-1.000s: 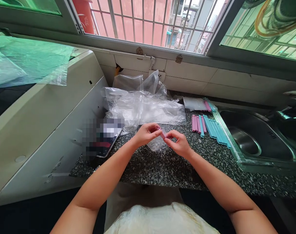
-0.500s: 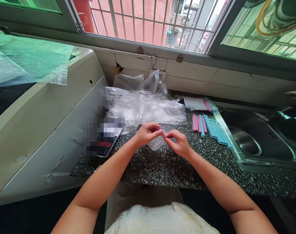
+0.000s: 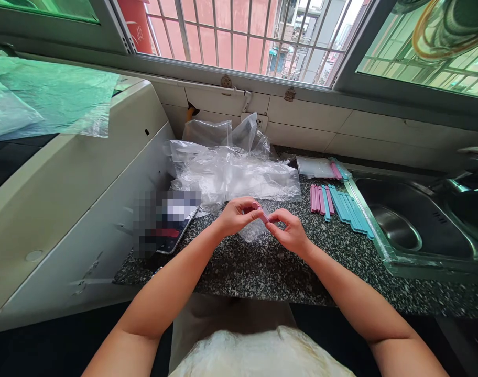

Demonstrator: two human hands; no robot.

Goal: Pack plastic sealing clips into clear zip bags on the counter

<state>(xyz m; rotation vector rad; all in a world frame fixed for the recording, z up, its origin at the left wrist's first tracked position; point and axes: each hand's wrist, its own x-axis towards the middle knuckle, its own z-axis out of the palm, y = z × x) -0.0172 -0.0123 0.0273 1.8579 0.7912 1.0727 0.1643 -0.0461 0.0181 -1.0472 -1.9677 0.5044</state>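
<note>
While one pink strip [image 3: 265, 216] is held in two hands above the middle of the counter [image 3: 258, 277], its handling is judged to be under way and not finished. Whether it has been fastened to the clear bag [image 3: 251, 231] just below the fingers cannot be told. Loose pink strips [image 3: 313, 199] and blue strips [image 3: 349, 210] are laid side by side near the left rim of the sink [image 3: 386, 264] and are not touched; these are taken as not yet handled. More strips [image 3: 336, 170] are seen at the right end of a packet [image 3: 315, 166] by the counter's back edge; whether they are attached cannot be determined. No strip can be made out on the plastic [image 3: 258, 175] heaped along that edge.

The strip is held tilted between the fingertips. Its upper end, where a small curved part is noted, is gripped by the narrowed thumb and fingers of the left hand [image 3: 241, 215]; its lower end is pinched by the right hand [image 3: 288, 230]. A phone [image 3: 178, 230], partly blurred out, is found at the counter's left end.
</note>
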